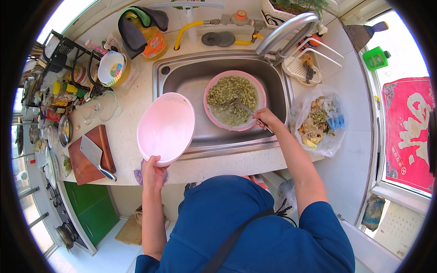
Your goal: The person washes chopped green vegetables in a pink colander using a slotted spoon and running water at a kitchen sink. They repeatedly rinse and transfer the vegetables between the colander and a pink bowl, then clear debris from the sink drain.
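My left hand [155, 169] grips the lower rim of a pink plastic colander [167, 128], tilted over the left edge of the sink. Its pale inside shows, with small holes near the top rim, and nothing lies in it. In the steel sink [186, 85] sits a pink basin [207, 105] full of chopped green vegetable in cloudy water. My right hand [268, 120] is closed around the handle of a metal utensil [251, 112]. The utensil's head dips into the greens, so I cannot tell whether it is a ladle or a spoon.
A cleaver [91, 150] lies on a wooden cutting board [80, 167] at the left. The faucet [290, 25] arches over the sink's back right corner. A plastic bag of food scraps [300, 99] stands right of the sink. Glass bowls [108, 105] and an oil jug [158, 42] stand on the left counter.
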`<state>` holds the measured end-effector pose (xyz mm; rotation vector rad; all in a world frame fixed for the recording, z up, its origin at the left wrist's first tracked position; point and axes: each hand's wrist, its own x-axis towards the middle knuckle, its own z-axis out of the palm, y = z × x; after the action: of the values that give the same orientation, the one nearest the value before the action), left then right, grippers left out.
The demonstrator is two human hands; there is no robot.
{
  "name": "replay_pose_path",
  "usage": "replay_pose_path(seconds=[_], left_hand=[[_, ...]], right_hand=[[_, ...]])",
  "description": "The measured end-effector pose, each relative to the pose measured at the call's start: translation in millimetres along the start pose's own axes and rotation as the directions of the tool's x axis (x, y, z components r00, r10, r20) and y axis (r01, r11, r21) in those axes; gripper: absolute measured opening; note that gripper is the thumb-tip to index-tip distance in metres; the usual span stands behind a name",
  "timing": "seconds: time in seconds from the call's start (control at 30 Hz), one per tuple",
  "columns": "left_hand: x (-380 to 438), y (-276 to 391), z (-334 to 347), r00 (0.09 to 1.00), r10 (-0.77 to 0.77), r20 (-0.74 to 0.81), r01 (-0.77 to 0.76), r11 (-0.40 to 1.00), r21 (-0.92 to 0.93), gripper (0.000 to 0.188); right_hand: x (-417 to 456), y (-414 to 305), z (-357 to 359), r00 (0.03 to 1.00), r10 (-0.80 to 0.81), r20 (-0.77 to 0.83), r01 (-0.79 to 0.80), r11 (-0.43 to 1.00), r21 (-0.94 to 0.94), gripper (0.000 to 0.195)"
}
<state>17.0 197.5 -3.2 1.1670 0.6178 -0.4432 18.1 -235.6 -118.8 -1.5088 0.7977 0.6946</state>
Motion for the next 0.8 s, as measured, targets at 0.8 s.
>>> replay_pose_path(seconds=[0.8], left_hand=[[48.3,1.6,77.5,0.993,0.089,0.081,-0.100,0.984,0.150,0.052]], right_hand=[[-141.9,16.7,-4.9,0.974,-0.186,-0.132,0.208,0.963,0.173,0.018]])
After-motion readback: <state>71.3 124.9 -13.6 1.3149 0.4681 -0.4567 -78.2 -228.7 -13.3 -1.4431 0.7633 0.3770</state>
